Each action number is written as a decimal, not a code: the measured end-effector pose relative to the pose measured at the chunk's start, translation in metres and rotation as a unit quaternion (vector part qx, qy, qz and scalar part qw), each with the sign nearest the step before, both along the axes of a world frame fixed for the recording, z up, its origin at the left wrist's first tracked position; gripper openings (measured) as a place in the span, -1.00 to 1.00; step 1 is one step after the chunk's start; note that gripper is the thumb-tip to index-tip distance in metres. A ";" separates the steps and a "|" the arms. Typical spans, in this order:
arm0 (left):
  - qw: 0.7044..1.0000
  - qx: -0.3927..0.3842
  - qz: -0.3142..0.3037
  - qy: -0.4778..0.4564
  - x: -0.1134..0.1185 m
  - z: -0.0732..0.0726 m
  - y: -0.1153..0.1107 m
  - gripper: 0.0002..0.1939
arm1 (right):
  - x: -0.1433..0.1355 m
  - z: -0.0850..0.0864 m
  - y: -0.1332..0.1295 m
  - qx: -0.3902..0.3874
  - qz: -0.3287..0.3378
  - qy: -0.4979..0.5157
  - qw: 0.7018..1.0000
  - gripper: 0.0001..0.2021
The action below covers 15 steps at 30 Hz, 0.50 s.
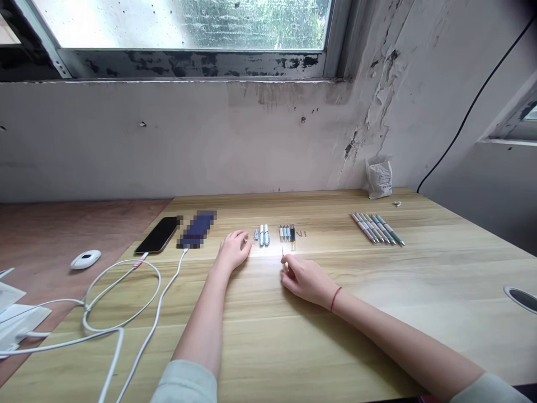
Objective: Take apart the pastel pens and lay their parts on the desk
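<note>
My left hand (235, 248) rests on the table with its fingers curled, just left of the laid-out pen parts. Something small may be at its fingertips; I cannot make it out. In the pinched fingers of my right hand (308, 277) is a slim pen part (283, 253), its thin end pointing away from me. Beyond the hands lie small blue pieces (255, 235), two white-and-blue pen barrels (264, 235), several short barrel sections (285, 233), dark refills (293, 237) and tiny metal-looking bits (301, 233), set out in a row.
Several whole pens (377, 229) lie side by side at the right. A black phone (158, 235) and a blurred blue device (196, 229) lie left, near white cables (157, 313). A crumpled packet (379, 178) stands against the wall. A round insert (521, 299) is at the right.
</note>
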<state>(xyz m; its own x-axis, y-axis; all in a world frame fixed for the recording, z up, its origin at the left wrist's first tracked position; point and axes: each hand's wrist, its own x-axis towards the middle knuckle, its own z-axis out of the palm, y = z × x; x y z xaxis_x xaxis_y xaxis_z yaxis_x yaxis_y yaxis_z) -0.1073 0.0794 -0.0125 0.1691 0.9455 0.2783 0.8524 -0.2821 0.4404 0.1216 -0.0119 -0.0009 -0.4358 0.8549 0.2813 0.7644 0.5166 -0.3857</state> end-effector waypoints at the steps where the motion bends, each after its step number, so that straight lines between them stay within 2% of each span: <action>1: 1.000 0.004 -0.004 0.001 0.000 -0.002 0.001 -0.64 | 0.001 0.000 0.001 0.000 0.009 -0.002 1.000 -0.88; 7: 0.999 0.027 -0.026 0.007 0.002 -0.005 0.002 -0.63 | -0.002 0.002 0.015 0.019 0.029 -0.042 0.999 -0.89; 15: 0.996 0.019 -0.092 0.002 0.020 0.002 -0.008 -0.50 | -0.015 0.000 0.037 0.028 0.012 -0.071 0.997 -0.83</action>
<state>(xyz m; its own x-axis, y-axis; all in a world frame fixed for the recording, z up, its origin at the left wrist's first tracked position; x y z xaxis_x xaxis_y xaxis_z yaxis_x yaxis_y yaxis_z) -0.0875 0.0711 -0.0110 0.3389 0.8877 0.3116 0.7870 -0.4490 0.4231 0.1069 0.0247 -0.0010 -0.4951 0.8281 0.2632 0.7961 0.5536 -0.2443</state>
